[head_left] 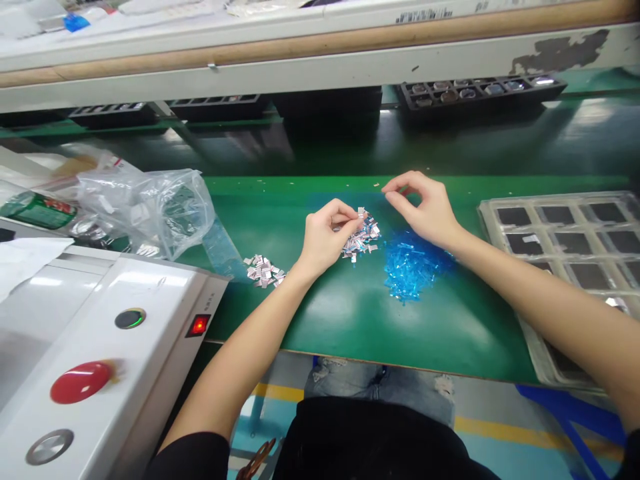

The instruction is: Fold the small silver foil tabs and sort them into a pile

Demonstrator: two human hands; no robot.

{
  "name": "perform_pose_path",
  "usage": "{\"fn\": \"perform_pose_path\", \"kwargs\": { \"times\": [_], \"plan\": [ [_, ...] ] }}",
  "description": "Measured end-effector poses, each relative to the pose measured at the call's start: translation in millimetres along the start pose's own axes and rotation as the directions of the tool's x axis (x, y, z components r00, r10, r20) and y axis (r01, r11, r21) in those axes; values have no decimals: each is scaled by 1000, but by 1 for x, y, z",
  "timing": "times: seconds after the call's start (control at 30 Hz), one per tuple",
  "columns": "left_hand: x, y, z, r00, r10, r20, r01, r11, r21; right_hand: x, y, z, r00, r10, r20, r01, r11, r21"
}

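Observation:
My left hand (327, 233) is closed in a pinch on a small silvery piece at the edge of a pile of small silvery parts (363, 239) on the green table. My right hand (423, 207) hovers just right of that pile, thumb and forefinger pinched together; I cannot make out anything between them. Below it lies a heap of thin blue plastic strips (411, 267). A second, smaller pile of silvery parts (264, 271) lies to the left of my left wrist.
A clear tray with dark square pockets (565, 227) sits at the right. A white machine with red button and lit switch (100, 333) fills the lower left. Crumpled clear plastic bags (150, 207) lie behind it. Black trays (480, 90) stand under the shelf.

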State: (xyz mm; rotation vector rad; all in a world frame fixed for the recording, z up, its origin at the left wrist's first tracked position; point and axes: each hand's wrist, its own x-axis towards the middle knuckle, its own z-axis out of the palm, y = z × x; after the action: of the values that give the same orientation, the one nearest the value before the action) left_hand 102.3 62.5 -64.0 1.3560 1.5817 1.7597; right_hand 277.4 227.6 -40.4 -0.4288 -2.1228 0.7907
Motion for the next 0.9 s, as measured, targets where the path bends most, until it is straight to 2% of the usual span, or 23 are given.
{"fn": "perform_pose_path", "kwargs": {
  "times": [0.1, 0.23, 0.43, 0.7, 0.9],
  "plan": [
    [0, -3, 1, 1000, 3, 17, -3, 1000, 17, -7, -19, 6, 995, -24, 95, 10, 990, 141],
    [-1, -5, 3, 999, 20, 41, -22, 999, 46, -13, -26, 12, 984, -35, 174, 5, 985, 171],
    [-3, -6, 4, 997, 42, 58, -45, 998, 53, -14, -23, 14, 984, -69, 162, 50, 992, 117],
    [-4, -4, 3, 996, 65, 68, -75, 986, 152, -15, -26, 14, 978, -90, 186, 81, 995, 56],
    [-4, 1, 3, 991, 91, 97, -106, 980, 169, -15, -22, 14, 970, -156, 187, 151, 988, 39]
  ]
}}
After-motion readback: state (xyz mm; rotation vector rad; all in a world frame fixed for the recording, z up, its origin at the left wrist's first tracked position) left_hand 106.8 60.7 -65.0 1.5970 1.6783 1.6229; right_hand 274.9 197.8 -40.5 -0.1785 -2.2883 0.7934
